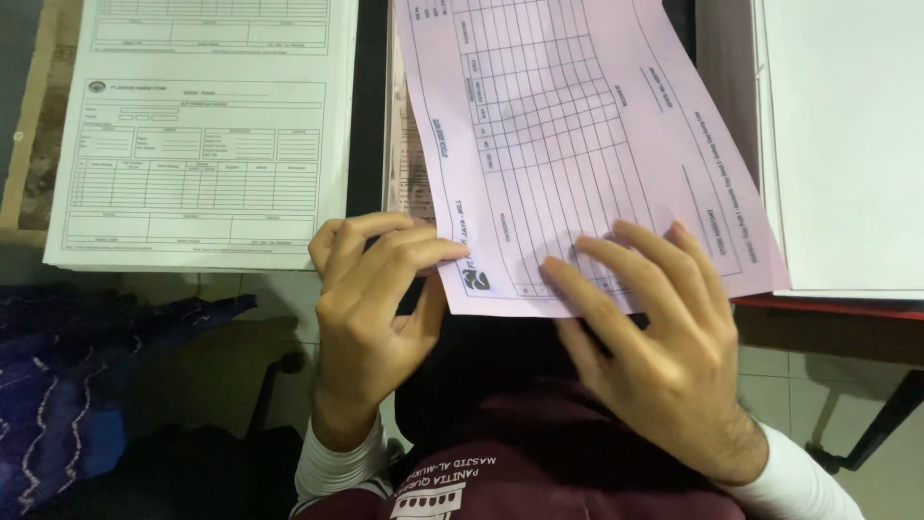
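Observation:
A pink printed form sheet (568, 144) lies tilted over the middle of the desk, its lower edge hanging past the desk's front. My left hand (371, 308) pinches the sheet's lower left corner between thumb and fingers. With its fingers spread, my right hand (654, 332) rests flat on the sheet's lower edge. Under the pink sheet a stack of similar papers (399, 173) shows at its left side.
A stack of white printed forms (197, 135) lies at the left. A pile of blank white sheets (847, 144) sits at the right on a red-edged surface (828, 308). Blue patterned cloth (67, 385) is at lower left, above a tiled floor (818, 385).

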